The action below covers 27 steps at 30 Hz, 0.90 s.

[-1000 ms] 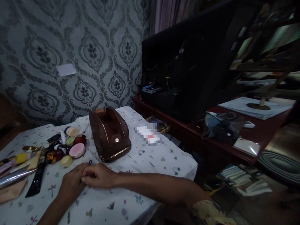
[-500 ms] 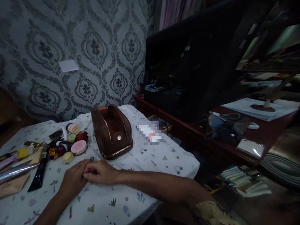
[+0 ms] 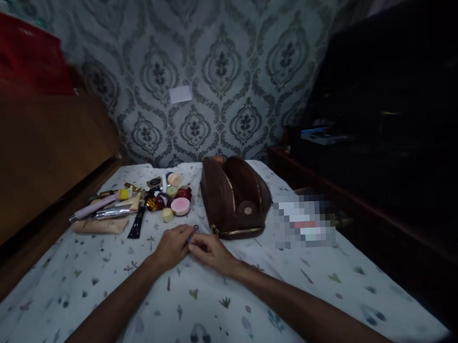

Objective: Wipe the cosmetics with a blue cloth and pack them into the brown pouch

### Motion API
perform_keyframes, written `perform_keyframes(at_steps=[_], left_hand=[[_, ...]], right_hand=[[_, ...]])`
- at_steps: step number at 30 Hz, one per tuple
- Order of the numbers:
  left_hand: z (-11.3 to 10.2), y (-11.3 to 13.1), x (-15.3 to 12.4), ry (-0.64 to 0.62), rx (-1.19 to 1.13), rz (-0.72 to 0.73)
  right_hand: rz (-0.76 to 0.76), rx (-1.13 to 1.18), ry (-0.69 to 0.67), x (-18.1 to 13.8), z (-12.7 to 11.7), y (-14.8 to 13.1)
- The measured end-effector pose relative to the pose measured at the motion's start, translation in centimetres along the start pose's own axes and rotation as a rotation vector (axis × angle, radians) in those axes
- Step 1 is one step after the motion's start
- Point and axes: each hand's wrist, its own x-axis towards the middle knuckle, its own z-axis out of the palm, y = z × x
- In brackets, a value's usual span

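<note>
My left hand (image 3: 175, 246) and my right hand (image 3: 213, 251) meet on the patterned cloth in front of an open brown toiletry bag (image 3: 236, 211). The fingers of both are curled closed. A bit of blue and a small dark loop (image 3: 196, 227) show where they touch; what this belongs to is mostly hidden. The bag stands upright, its zipped top spread apart. Left of it lie a pink round compact (image 3: 181, 206), a small yellow jar (image 3: 167, 214), a black tube (image 3: 137, 223), a beige tube (image 3: 100, 226) and a silver tube (image 3: 117, 211).
A blurred-out item (image 3: 305, 221) lies right of the bag. Beyond the cloth (image 3: 235, 313) stand a wooden panel (image 3: 42, 159) on the left and a dark screen (image 3: 393, 108) on the right. Patterned wallpaper (image 3: 220, 65) closes off the back.
My view has swung left, so the bag and cosmetics appear farther right and the wooden panel shows more. Both hands stay together; a bit of blue now shows between them.
</note>
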Motion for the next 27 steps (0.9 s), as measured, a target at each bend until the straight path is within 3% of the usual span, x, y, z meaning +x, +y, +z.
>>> perform_keyframes(at_steps=[4,8,10,14,18,22,27], left_hand=[[-1.3,-1.2,-0.4,0.101,0.054,-0.064],[-3.6,-4.4,-0.1,0.301,0.111,-0.27],[-4.7,-6.3,0.4,0.339,0.168,-0.361],[-5.5,-9.0,1.0,0.221,0.267,-0.369],[-4.8,-10.3,1.0,0.104,0.299,-0.361],[-4.7,-11.4,0.9,0.073,0.307,-0.391],[-5.2,-12.9,1.0,0.047,0.349,-0.404]], right_hand=[[0.068,-0.002,-0.001,0.0,0.3,0.1],[0.129,-0.027,-0.016,0.1,0.4,0.3],[0.137,-0.063,-0.058,0.3,0.4,0.1],[0.167,-0.094,-0.093,1.6,0.9,-0.6],[0.043,-0.246,0.062,4.2,1.8,-0.7],[-0.022,-0.342,0.228,7.3,2.6,0.1],[-0.042,-0.351,0.312,8.9,3.1,1.5]])
